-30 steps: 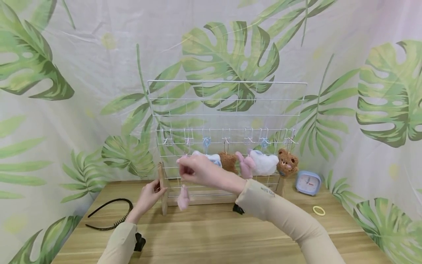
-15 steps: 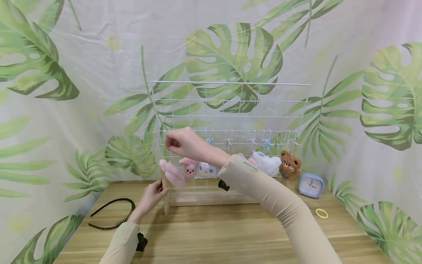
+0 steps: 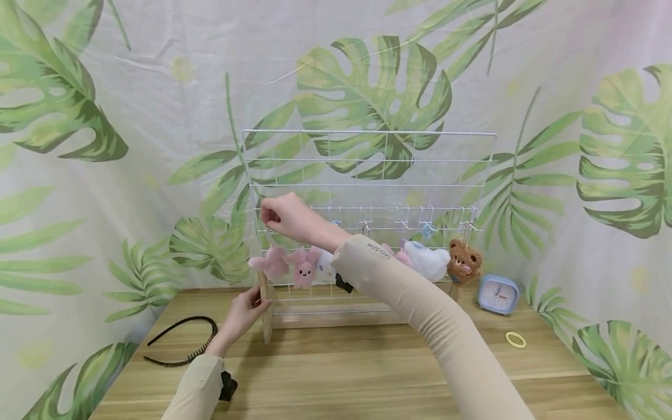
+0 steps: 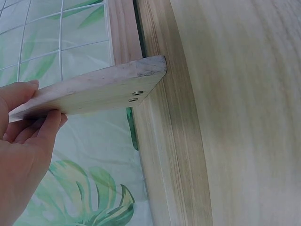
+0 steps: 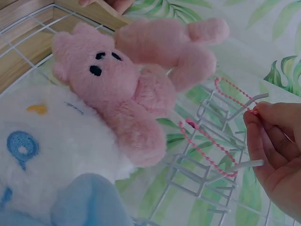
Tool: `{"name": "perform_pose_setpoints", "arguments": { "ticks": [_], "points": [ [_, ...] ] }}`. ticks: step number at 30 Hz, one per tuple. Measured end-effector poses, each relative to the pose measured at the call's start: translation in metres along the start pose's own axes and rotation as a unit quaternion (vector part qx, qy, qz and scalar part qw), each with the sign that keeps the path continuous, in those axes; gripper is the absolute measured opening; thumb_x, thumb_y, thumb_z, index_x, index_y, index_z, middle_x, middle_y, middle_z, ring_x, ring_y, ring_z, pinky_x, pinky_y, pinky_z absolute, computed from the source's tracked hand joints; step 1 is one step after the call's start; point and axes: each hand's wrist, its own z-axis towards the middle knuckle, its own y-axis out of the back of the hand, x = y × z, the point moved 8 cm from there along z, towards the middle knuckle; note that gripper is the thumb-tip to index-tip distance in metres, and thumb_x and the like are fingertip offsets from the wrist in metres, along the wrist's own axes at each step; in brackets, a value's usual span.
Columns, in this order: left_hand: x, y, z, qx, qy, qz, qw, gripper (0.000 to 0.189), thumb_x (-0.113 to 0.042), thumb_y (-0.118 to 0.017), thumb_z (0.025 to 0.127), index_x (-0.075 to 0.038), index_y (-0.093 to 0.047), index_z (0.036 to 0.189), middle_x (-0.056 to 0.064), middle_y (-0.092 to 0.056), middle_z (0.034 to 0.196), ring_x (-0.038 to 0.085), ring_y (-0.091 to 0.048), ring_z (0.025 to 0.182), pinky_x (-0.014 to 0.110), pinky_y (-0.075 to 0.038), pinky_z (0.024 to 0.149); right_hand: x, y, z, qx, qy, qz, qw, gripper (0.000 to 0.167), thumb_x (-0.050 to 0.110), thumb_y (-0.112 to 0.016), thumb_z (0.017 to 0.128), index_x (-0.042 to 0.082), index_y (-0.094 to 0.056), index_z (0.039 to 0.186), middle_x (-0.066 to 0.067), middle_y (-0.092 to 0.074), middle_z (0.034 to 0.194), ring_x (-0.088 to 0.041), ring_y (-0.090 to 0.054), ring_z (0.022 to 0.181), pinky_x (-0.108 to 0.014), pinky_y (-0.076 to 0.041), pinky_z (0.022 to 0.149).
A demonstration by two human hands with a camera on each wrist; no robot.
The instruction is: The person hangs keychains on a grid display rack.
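Observation:
My right hand (image 3: 294, 219) is raised at the left end of a white wire grid rack (image 3: 367, 133). Its thumb and finger pinch a pink bead chain (image 5: 217, 84), which loops over a metal hook (image 5: 260, 97) in the right wrist view. From that chain hangs a pink plush keychain (image 5: 150, 42), back turned, beside a pink bunny plush (image 5: 101, 75) on its own hook. A white and blue plush (image 5: 56, 136) hangs next to the bunny. Low on the left, my left hand (image 3: 241, 315) grips the rack's wooden side post (image 4: 94, 89) between thumb and fingers.
Farther right on the rack hang a white plush (image 3: 427, 261) and a brown bear plush (image 3: 464, 261). A blue clock (image 3: 499, 294) and a yellow ring (image 3: 515, 340) are on the table's right. A black headband (image 3: 181, 363) lies left of my left arm.
My right hand has risen and moved left, bringing the pink plush from low in front of the rack up to its left end hook. My left hand stays on the post.

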Motion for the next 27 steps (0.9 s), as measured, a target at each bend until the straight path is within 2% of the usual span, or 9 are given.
{"name": "perform_pose_setpoints", "arguments": {
  "ticks": [8, 16, 21, 27],
  "points": [
    [-0.001, -0.002, 0.000, 0.006, 0.003, -0.001, 1.0000, 0.047, -0.007, -0.059, 0.099, 0.010, -0.046, 0.140, 0.033, -0.059, 0.130, 0.045, -0.061, 0.120, 0.043, -0.056, 0.093, -0.008, -0.005, -0.004, -0.002, -0.014, -0.002, 0.9999, 0.011, -0.002, -0.056, 0.094, 0.005, -0.063, 0.089, -0.007, -0.068, 0.085, -0.011, -0.059, 0.074, -0.014, -0.043, 0.067],
    [-0.001, -0.004, 0.000, 0.013, 0.010, -0.009, 0.9998, 0.047, -0.006, -0.057, 0.099, 0.012, -0.044, 0.141, 0.035, -0.056, 0.133, 0.046, -0.058, 0.123, 0.044, -0.055, 0.095, -0.006, 0.004, -0.019, -0.025, -0.015, 0.036, 0.9989, 0.008, -0.002, -0.060, 0.093, 0.003, -0.066, 0.093, -0.008, -0.072, 0.092, -0.014, -0.069, 0.084, -0.010, -0.050, 0.074],
    [-0.003, -0.006, 0.001, 0.013, 0.012, -0.010, 0.9998, 0.045, -0.006, -0.057, 0.099, 0.013, -0.046, 0.138, 0.035, -0.055, 0.134, 0.047, -0.057, 0.124, 0.044, -0.054, 0.096, 0.003, 0.018, -0.045, -0.055, -0.009, 0.067, 0.9961, 0.005, 0.001, -0.063, 0.093, 0.004, -0.067, 0.093, -0.007, -0.073, 0.092, -0.012, -0.069, 0.084, -0.010, -0.051, 0.074],
    [-0.005, -0.002, 0.000, 0.005, 0.010, -0.004, 0.9999, 0.044, -0.007, -0.057, 0.100, 0.013, -0.047, 0.137, 0.036, -0.056, 0.133, 0.047, -0.057, 0.123, 0.046, -0.054, 0.095, 0.005, 0.020, -0.095, -0.081, 0.001, 0.098, 0.9918, 0.003, 0.001, -0.067, 0.091, 0.003, -0.066, 0.092, -0.008, -0.073, 0.089, -0.014, -0.070, 0.081, -0.010, -0.053, 0.075]
  ]
}}
